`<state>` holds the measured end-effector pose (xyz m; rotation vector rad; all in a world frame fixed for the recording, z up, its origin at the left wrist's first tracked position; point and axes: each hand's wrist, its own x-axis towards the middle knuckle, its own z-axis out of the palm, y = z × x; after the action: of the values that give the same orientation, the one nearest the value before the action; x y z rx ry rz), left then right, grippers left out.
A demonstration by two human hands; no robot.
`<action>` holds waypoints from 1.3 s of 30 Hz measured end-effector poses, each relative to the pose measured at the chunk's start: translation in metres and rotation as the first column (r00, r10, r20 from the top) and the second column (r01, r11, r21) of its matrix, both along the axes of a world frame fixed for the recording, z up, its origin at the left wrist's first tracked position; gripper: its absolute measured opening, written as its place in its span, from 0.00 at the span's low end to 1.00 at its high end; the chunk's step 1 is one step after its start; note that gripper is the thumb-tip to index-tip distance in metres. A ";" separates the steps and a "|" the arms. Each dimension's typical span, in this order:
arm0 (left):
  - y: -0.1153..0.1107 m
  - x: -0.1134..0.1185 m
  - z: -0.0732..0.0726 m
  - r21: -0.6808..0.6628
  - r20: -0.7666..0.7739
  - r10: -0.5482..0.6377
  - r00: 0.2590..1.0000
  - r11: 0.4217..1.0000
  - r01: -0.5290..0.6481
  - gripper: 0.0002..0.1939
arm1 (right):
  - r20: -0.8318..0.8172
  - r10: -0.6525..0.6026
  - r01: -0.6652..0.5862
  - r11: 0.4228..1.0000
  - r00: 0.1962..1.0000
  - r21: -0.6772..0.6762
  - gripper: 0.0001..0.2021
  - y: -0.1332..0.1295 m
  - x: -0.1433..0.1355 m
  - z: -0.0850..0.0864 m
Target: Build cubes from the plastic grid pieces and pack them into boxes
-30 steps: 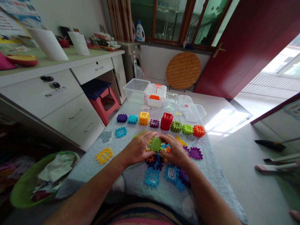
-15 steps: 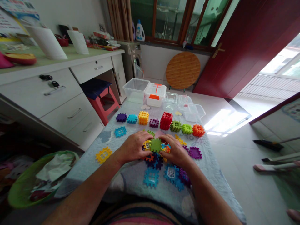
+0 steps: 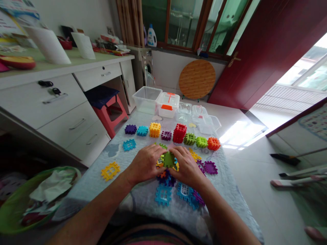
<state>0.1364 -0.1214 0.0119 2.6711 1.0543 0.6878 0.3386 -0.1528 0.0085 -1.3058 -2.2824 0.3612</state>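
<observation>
Both left hand (image 3: 146,162) and right hand (image 3: 186,167) hold a green piece (image 3: 168,159), inward from the cloth-covered table's (image 3: 140,199) near edge.
Likely light, stiff, slightly slippery plastic; best gripped by opposite toothed sides, without hard squeezing.

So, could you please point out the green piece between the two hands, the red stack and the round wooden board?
Green piece (image 3: 168,159): head view, middle of its flat face.
Red stack (image 3: 179,135): head view, on its front side.
Round wooden board (image 3: 197,79): head view, middle of its flat surface.

Green tile (image 3: 168,159) smooth plast., tablecloth (image 3: 114,154) matt quilted fabric, bin (image 3: 146,102) clear plast
</observation>
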 end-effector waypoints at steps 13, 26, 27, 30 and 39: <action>0.003 -0.006 -0.015 0.095 0.170 0.062 0.983 0.992 -0.079 0.22 | 0.052 -0.081 0.078 0.995 0.995 0.062 0.24 0.023 0.035 0.011; 0.019 -0.038 -0.044 0.245 0.368 0.265 0.891 0.897 -0.368 0.08 | 0.262 -0.185 0.210 0.975 0.947 -0.072 0.22 0.113 0.120 0.009; 0.019 -0.037 -0.044 0.242 0.372 0.265 0.890 0.897 -0.369 0.08 | 0.276 -0.166 0.194 0.978 0.947 -0.079 0.22 0.114 0.119 0.008; 0.017 -0.037 -0.045 0.228 0.375 0.269 0.887 0.901 -0.369 0.08 | 0.309 -0.149 0.187 0.977 0.939 -0.098 0.23 0.117 0.115 0.005; 0.017 -0.035 -0.047 0.165 0.380 0.293 0.877 0.912 -0.376 0.08 | 0.337 -0.230 0.259 0.965 0.913 -0.044 0.30 0.111 0.109 0.008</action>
<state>0.1010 -0.1047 -0.0354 2.4223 1.4222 1.3767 0.4476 -0.0418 0.0165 -1.7927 -2.3465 0.1660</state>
